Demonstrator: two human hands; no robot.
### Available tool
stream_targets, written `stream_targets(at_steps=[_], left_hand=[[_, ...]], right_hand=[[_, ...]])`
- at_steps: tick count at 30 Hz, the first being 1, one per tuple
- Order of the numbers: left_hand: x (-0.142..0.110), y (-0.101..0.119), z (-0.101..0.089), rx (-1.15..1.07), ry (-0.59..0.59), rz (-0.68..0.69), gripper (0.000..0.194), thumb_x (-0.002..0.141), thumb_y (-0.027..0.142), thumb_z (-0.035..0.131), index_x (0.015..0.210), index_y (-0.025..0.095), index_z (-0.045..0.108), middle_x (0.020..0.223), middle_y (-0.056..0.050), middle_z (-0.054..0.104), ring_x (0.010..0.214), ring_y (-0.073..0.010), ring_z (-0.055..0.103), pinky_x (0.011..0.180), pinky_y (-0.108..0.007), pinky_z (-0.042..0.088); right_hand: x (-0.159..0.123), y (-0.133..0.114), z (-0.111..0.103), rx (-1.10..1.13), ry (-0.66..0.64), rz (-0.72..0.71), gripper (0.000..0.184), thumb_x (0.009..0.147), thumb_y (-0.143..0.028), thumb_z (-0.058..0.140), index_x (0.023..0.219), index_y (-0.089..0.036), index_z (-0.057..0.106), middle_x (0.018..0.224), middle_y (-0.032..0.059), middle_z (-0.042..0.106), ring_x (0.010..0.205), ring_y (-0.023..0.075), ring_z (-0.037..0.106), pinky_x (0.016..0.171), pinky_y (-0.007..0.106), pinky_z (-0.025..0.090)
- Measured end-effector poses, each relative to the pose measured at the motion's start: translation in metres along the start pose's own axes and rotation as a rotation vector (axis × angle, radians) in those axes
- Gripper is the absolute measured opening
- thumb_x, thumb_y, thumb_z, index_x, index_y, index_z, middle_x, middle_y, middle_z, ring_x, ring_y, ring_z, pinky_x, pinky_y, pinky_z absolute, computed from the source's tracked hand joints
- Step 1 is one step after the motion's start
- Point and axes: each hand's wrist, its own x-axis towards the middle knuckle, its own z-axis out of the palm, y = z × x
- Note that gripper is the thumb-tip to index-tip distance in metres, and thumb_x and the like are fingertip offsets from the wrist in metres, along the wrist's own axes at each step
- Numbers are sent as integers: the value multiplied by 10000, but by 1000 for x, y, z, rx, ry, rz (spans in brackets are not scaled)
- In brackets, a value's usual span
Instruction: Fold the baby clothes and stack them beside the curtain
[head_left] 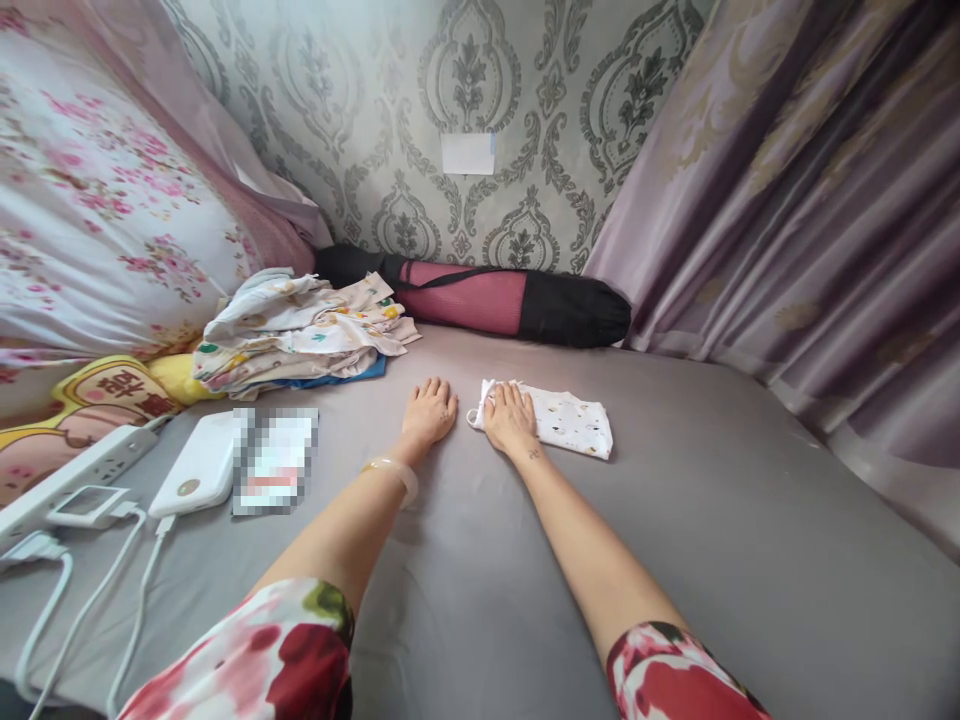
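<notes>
Right hand (pixel 511 414) laid flat, uncurled, atop a folded white printed cloth (pixel 579 424), left hand (pixel 430 411) likewise flat on grey sheet (pixel 465 580)

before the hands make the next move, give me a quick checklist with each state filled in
1. Right hand resting on the white printed cloth: ok
2. Left hand free of any visible item, on the grey sheet: ok
3. Cloth apart from the clothes pile: ok
4. White power bank clear of both hands: ok
5. Cloth fully uncovered: not ok, right hand covers part
6. Cloth's underside smooth: cannot tell, hidden
</notes>
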Motion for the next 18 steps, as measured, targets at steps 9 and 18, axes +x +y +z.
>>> stream_targets(at_steps=[9, 18], left_hand=[[1, -1, 2, -9, -3, -8, 520, 992, 370, 274, 1420, 128, 442, 1528, -163, 399, 1429, -277, 335, 1164, -459, 251], [2, 0, 1, 4, -11, 2, 532, 992, 363, 258, 1418, 107, 447, 1525, -166, 403, 1424, -292, 340, 1160, -469, 255]], right_hand=[[5, -2, -11, 41, -55, 27, 579, 1003, -326, 215, 1493, -52, 361, 1570, 141, 327, 1467, 253, 232, 1190, 416, 112], [12, -34, -1, 67, -92, -51, 635, 1001, -373, 231, 1497, 15, 315, 1590, 174, 257, 1480, 260, 185, 1193, 378, 91]])
